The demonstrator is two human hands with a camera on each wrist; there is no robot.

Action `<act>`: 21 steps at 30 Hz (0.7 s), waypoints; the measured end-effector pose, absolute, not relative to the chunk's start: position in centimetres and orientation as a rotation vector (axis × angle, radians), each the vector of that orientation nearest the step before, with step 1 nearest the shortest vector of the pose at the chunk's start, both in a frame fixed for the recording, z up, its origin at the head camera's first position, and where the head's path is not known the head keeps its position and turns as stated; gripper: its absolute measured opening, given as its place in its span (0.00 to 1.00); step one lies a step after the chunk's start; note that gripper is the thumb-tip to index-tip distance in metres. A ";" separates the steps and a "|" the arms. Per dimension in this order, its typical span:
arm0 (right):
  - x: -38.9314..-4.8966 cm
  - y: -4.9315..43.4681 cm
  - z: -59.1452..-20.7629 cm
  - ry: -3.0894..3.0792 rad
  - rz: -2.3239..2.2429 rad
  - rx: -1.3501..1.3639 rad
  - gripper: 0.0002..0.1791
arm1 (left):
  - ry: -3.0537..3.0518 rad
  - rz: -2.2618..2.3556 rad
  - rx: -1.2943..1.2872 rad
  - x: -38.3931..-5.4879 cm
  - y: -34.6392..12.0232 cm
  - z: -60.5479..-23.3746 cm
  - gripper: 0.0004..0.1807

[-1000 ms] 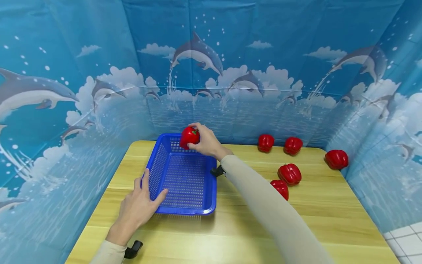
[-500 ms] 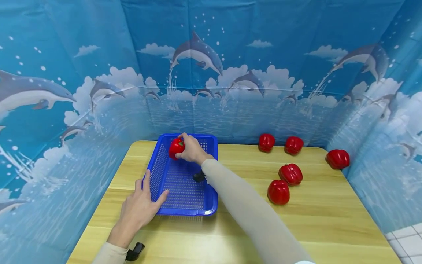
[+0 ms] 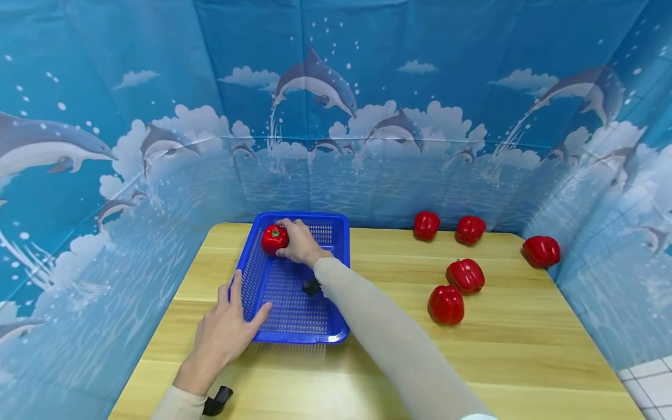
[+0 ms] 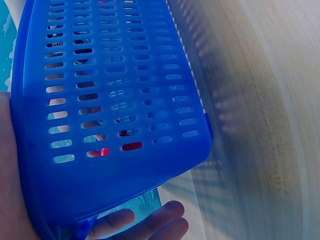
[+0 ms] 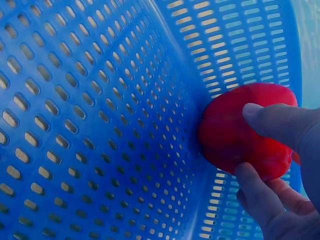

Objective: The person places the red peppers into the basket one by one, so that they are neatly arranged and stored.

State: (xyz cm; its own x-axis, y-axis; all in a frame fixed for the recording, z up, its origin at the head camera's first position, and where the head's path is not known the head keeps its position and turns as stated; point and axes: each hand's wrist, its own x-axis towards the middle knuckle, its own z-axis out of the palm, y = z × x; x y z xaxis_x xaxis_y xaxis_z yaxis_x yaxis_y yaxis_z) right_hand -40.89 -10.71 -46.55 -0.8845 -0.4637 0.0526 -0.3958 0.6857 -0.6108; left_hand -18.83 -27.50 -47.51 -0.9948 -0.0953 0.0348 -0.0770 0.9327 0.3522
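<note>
My right hand (image 3: 300, 242) is inside the blue plastic basket (image 3: 343, 280), holding a red bell pepper (image 3: 274, 240) at the back left corner. In the right wrist view, the thumb and fingers lie around the pepper (image 5: 240, 130), which sits low against the perforated wall. Its green stem end faces up in the head view. My left hand (image 3: 223, 332) holds the basket's front left corner, with the thumb over the rim and the fingers outside the left wall. In the left wrist view, fingertips (image 4: 170, 220) show past the basket corner.
Several red bell peppers lie on the right part of the wooden table (image 3: 367, 373), including one near the front (image 3: 446, 304) and one by the right edge (image 3: 541, 251). A dolphin-print curtain (image 3: 336, 116) closes in the back and sides.
My right hand has carried the bell pepper left and down from the basket's back rim into the back left corner. The left hand has stayed at the front left corner.
</note>
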 end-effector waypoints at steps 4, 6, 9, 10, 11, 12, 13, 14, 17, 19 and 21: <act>-40.8 -10.8 -46.6 2.774 -0.950 -0.719 0.48 | -3.038 -0.548 0.135 -18.9 -27.6 -47.6 0.65; -40.7 -10.7 -46.5 2.770 -0.937 -0.724 0.50 | -3.034 -0.551 0.134 -18.8 -27.7 -47.6 0.65; -40.4 -10.2 -46.1 2.762 -0.935 -0.746 0.51 | -3.033 -0.551 0.133 -18.9 -27.6 -47.7 0.65; -40.2 -10.0 -45.9 2.753 -0.941 -0.759 0.51 | -3.032 -0.553 0.131 -18.8 -27.6 -47.7 0.66; -40.1 -9.7 -45.7 2.747 -0.944 -0.765 0.51 | -3.031 -0.553 0.131 -18.8 -27.6 -47.7 0.66; -40.0 -9.4 -45.4 2.736 -0.952 -0.777 0.51 | -3.031 -0.553 0.131 -18.9 -27.6 -47.7 0.65; -39.9 -9.1 -45.2 2.722 -0.959 -0.788 0.51 | -3.032 -0.553 0.133 -18.9 -27.6 -47.8 0.65; -39.7 -8.7 -44.9 2.707 -0.962 -0.802 0.51 | -3.032 -0.552 0.133 -18.9 -27.6 -47.8 0.65; -39.4 -7.4 -43.9 2.668 -0.945 -0.853 0.49 | -3.035 -0.557 0.135 -18.8 -27.7 -47.8 0.66; -39.2 -6.5 -43.2 2.645 -0.933 -0.886 0.48 | -3.039 -0.564 0.135 -18.8 -27.7 -47.7 0.67; -39.0 -5.5 -42.5 2.629 -0.928 -0.909 0.47 | -3.038 -0.568 0.133 -18.7 -27.8 -47.6 0.68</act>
State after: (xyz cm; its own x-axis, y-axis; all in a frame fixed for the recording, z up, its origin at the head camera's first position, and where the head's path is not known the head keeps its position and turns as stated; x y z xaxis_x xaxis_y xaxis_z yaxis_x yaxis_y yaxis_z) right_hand -38.95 -5.51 -42.53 -0.7880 -0.6156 0.0083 -0.4843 0.6116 -0.6256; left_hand -18.67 -27.78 -47.61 -0.9951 -0.0935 0.0313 -0.0758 0.9289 0.3626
